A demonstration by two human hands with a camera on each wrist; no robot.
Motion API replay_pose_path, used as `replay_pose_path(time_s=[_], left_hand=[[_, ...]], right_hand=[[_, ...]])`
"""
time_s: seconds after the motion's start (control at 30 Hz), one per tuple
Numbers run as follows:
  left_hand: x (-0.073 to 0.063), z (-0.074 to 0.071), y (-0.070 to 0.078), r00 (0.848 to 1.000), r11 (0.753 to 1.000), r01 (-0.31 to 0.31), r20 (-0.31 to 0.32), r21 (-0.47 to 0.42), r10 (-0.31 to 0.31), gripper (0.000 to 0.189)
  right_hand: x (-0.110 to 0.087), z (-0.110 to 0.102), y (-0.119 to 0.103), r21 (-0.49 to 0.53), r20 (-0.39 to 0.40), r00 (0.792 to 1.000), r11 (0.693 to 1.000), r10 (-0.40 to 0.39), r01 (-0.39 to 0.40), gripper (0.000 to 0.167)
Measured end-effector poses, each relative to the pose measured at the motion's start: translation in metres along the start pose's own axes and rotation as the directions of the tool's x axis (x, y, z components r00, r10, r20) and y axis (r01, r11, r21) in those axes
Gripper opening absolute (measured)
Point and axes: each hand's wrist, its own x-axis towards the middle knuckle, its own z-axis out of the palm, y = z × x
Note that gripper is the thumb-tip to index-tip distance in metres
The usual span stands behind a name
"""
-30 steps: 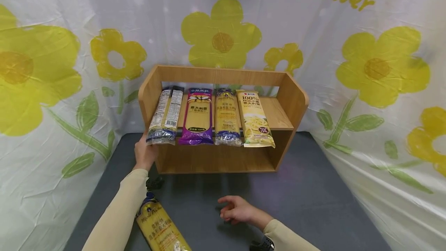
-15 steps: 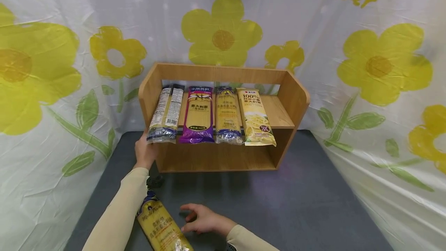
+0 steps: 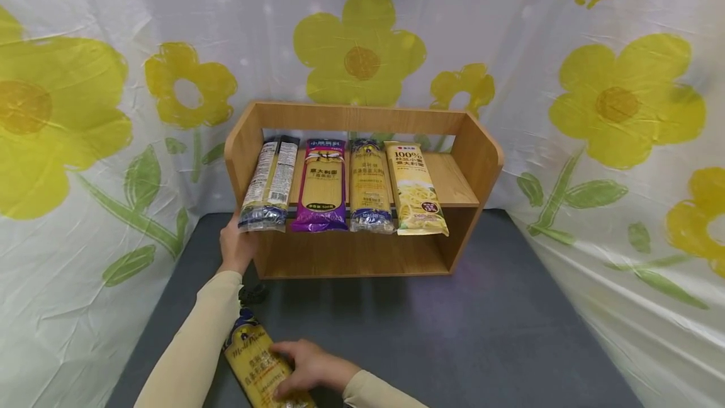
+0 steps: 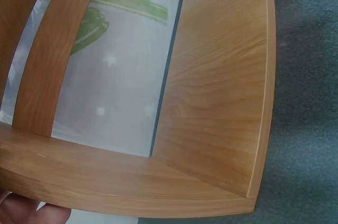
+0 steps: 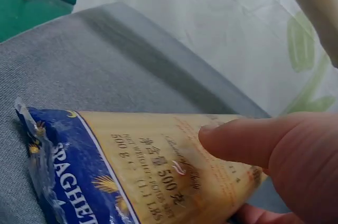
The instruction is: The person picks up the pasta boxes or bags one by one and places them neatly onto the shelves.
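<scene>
A wooden shelf [image 3: 362,266] stands at the back of the table. My left hand [image 3: 236,245] holds its left side panel; in the left wrist view, curled fingers [image 4: 50,214] show at the panel's edge. On the table at the front left lies a yellow and blue spaghetti pack [image 3: 255,364]. My right hand [image 3: 308,367] grips this pack, its thumb [image 5: 237,139] across the printed face in the right wrist view. The other fingers are mostly hidden there, with a bit showing at the pack's lower edge.
On the shelf's upper board lie several pasta packs: one back side up [image 3: 270,184], a purple one [image 3: 321,187], a yellow and blue one [image 3: 369,187] and a cream one [image 3: 416,191]. A flower-printed curtain [image 3: 362,62] surrounds the dark table [image 3: 481,332].
My right hand has moved left across the table and come onto the spaghetti pack. The left hand stays at the shelf's side. The shelf and its packs have kept their places.
</scene>
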Motion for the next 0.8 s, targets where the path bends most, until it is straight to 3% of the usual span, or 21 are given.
replay_pose_path(time_s=[0.1,0.2,0.37,0.63,0.8], left_hand=[[0.001,0.000,-0.001,1.000,1.000,0.011,0.011,-0.002,-0.011,0.045],[0.002,0.000,-0.003,1.000,1.000,0.011,0.012,-0.005,-0.011,0.046],[0.002,0.000,-0.005,1.000,1.000,0.006,-0.003,-0.009,-0.006,0.045],[0.000,-0.001,-0.003,1.000,1.000,0.015,0.014,-0.016,-0.015,0.045],[0.000,0.000,-0.003,1.000,1.000,0.010,-0.005,-0.011,-0.010,0.042]], right_hand=[[0.009,0.008,0.013,-0.052,-0.026,1.000,0.999,0.001,-0.002,0.075],[0.010,0.013,0.011,-0.091,-0.060,0.997,0.995,0.043,-0.049,0.079],[0.002,0.016,-0.012,-0.166,-0.122,0.988,0.980,0.093,-0.113,0.082],[0.010,0.021,-0.021,-0.231,-0.058,0.992,0.966,0.108,-0.118,0.086],[0.017,0.022,-0.028,-0.238,-0.034,0.989,0.960,0.143,-0.147,0.079]])
